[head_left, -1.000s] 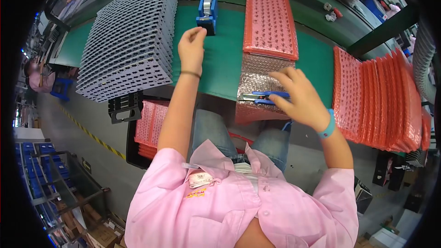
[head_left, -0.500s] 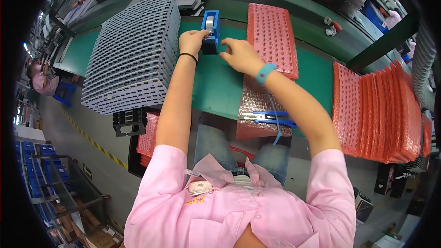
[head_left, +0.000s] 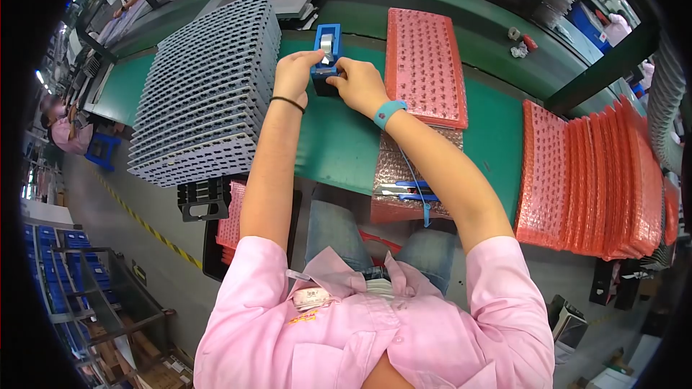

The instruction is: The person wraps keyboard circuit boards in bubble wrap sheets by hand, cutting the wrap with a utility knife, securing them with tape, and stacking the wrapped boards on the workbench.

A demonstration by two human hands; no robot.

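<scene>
A blue tape dispenser (head_left: pixel 329 30) with a roll of clear tape (head_left: pixel 326 45) stands on the green bench mat. My left hand (head_left: pixel 293 75) grips its left side, thumb and fingers closed by the roll. From the right, my right hand (head_left: pixel 360 86) pinches at the dispenser's front end, where the tape comes off; the strip itself is hard to see between the fingers. A teal wrist strap (head_left: pixel 389 113) with a thin cord is around my right wrist. Left of my hands rises a tall stack of grey slotted trays (head_left: pixel 205 90).
Pink bubble-wrap bags (head_left: pixel 425 65) lie right of the dispenser, with a blue cutter knife (head_left: pixel 404 190) on bubble wrap nearer me. More red bubble bags (head_left: pixel 591 180) stand in a row at the right. A green shelf post (head_left: pixel 602 65) slants behind them. A co-worker (head_left: pixel 68 130) sits far left.
My right hand has moved left to the dispenser's front and its fingers have closed there. My left hand stays at the dispenser, slightly lower in view.
</scene>
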